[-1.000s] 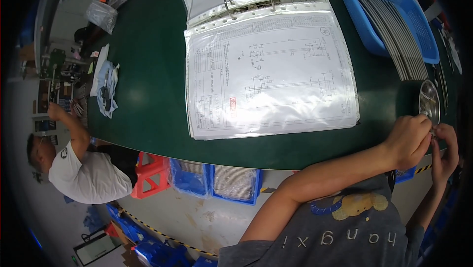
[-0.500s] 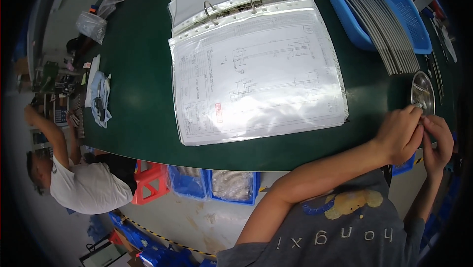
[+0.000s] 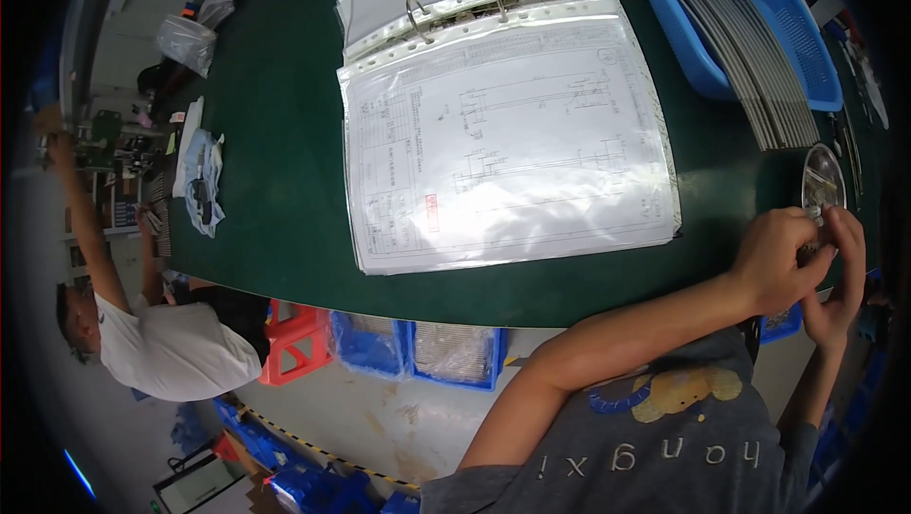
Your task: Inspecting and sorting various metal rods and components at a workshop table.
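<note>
Two hands meet at the right edge of the green counter, and between them is a small metal part, too small to tell its shape or its long axis. The left hand lies over it from the left, fingers curled narrow and pinching it; the right hand comes from below and right, its fingers closed on the same part, so both hands are equally near. Just above them, touching or almost, stands a round shiny dish with small pieces inside. Farther up is a blue basket with long grey metal strips. Left of the hands lies an open ring binder showing a drawing sheet. Well apart, beyond the counter's left end, another person in a white shirt reaches up.
</note>
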A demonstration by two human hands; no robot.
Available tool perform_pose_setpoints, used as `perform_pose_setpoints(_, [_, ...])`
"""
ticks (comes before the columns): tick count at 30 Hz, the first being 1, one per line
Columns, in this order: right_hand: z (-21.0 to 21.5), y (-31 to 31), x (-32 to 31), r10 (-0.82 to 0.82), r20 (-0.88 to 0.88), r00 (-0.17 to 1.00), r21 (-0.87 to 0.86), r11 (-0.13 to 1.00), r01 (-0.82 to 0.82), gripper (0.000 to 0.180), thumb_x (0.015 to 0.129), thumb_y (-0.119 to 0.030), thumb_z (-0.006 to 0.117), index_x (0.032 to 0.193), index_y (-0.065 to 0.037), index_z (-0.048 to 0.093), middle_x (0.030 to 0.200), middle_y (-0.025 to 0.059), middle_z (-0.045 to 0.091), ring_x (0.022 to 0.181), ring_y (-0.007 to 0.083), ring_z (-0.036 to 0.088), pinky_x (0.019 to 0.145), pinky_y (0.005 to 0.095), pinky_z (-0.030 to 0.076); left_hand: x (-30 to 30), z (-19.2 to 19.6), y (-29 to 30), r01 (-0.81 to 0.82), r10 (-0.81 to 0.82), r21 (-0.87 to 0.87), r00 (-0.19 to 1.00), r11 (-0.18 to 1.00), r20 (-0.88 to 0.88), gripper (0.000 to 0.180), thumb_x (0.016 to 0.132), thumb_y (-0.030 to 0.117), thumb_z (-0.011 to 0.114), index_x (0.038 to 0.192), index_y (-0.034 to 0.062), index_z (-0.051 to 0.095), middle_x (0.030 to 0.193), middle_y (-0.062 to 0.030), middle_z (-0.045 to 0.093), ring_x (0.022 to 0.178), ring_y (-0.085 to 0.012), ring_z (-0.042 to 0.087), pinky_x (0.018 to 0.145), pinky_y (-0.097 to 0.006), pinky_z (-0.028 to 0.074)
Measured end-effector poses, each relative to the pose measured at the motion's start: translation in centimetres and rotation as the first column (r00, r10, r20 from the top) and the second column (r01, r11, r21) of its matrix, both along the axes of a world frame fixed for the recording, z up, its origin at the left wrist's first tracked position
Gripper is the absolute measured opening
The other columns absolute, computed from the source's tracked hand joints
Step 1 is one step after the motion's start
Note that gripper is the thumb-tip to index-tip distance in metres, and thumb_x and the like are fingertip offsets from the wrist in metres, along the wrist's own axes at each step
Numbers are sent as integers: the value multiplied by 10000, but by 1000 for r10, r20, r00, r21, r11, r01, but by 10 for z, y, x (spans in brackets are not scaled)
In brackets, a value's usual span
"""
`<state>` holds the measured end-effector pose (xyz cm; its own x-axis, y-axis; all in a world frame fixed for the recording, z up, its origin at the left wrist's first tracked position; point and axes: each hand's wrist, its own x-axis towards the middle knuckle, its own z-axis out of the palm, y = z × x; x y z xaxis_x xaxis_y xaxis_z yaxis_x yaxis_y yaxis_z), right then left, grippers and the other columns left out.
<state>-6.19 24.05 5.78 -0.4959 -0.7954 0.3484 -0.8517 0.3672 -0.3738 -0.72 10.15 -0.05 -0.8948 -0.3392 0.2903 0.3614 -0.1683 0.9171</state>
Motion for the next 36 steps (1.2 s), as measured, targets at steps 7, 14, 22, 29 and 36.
perform_pose_setpoints(7, [-6, -9, 0, 79, 29, 996, 26, 996, -80, 597, 653, -54, 663, 1230, 16, 526, 1227, 214, 517, 1126, 337, 530, 945, 400, 424, -2, -2, 5, -17, 20, 214, 1000, 977, -10, 172, 735, 140, 581, 704, -30, 577, 644, -143, 567, 558, -265, 565, 505, -351, 412])
perform_pose_setpoints(14, [-7, -11, -1, 90, 30, 996, 24, 996, -91, 543, 650, -55, 664, 1178, 8, 552, 1213, 212, 520, 1116, 336, 533, 942, 400, 426, -2, -2, 5, 61, -65, 284, 998, 957, 5, 188, 753, 141, 554, 698, -39, 565, 633, -138, 570, 550, -212, 563, 495, -334, 399])
perform_pose_setpoints(22, [-10, -11, 0, 90, 35, 995, 47, 995, -91, 526, 655, -73, 659, 1166, 4, 558, 1205, 210, 520, 1119, 340, 526, 944, 407, 417, 0, -5, 1, 104, -98, 303, 995, 947, -35, 184, 753, 127, 531, 683, -43, 549, 570, -133, 542, 503, -211, 537, 465, -336, 370])
perform_pose_setpoints(29, [-28, -19, 19, 69, 7, 998, -97, 993, -68, 622, 729, -148, 666, 1289, 16, 450, 1253, 230, 489, 1157, 350, 495, 957, 421, 403, 17, -2, -12, -136, 131, -14, 971, 991, -199, 170, 718, 141, 572, 616, 35, 486, 585, -110, 477, 488, -294, 470, 446, -381, 347])
perform_pose_setpoints(36, [-69, -37, 47, 155, 119, 981, -11, 988, -154, 510, 672, -128, 673, 1148, 6, 549, 1129, 220, 543, 937, 357, 561, 794, 413, 458, 87, -16, -104, -201, -137, -801, 934, 564, -331, 282, 561, 262, 686, 577, 119, 444, 622, -18, 388, 492, -179, 420, 408, -307, 318])
